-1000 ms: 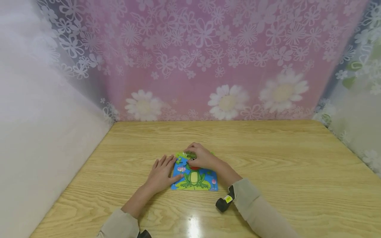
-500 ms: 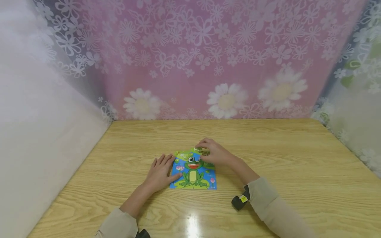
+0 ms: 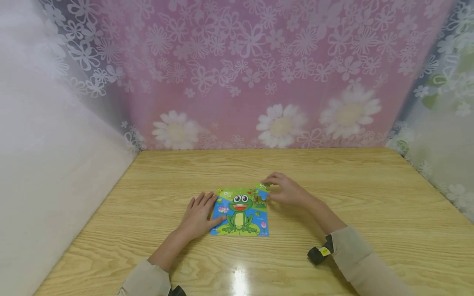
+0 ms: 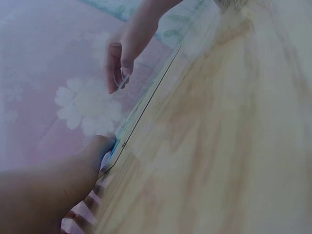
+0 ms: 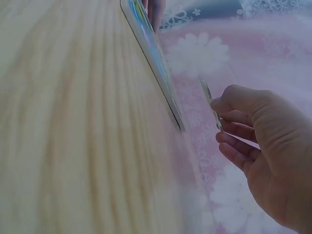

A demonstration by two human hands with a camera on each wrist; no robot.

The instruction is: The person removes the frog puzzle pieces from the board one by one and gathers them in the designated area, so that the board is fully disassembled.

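No writing or brand can be read anywhere; the small yellow tag (image 3: 325,251) on the black wrist strap (image 3: 318,254) is too small for its marks to be made out. A cartoon frog with big eyes and a red mouth is printed on the puzzle (image 3: 240,213), which lies flat on the wooden table (image 3: 370,197), near the middle of it and just in front of the person.

The left hand (image 3: 198,218) is laid flat on the table against the puzzle's left edge, palm down, with its fingers straight and slightly spread; the thumb is rested on the lower left part of the puzzle. Nothing is held by it.

The right hand (image 3: 286,192) is held at the puzzle's upper right corner, its forearm stretched out from the right. A thin puzzle piece (image 5: 211,105) is pinched between the thumb and the curled fingers (image 5: 239,129). In the right wrist view the piece is seen edge-on, just beside the puzzle's edge and clear of it.

A pink flowered cloth (image 3: 259,74) is hung behind the table.
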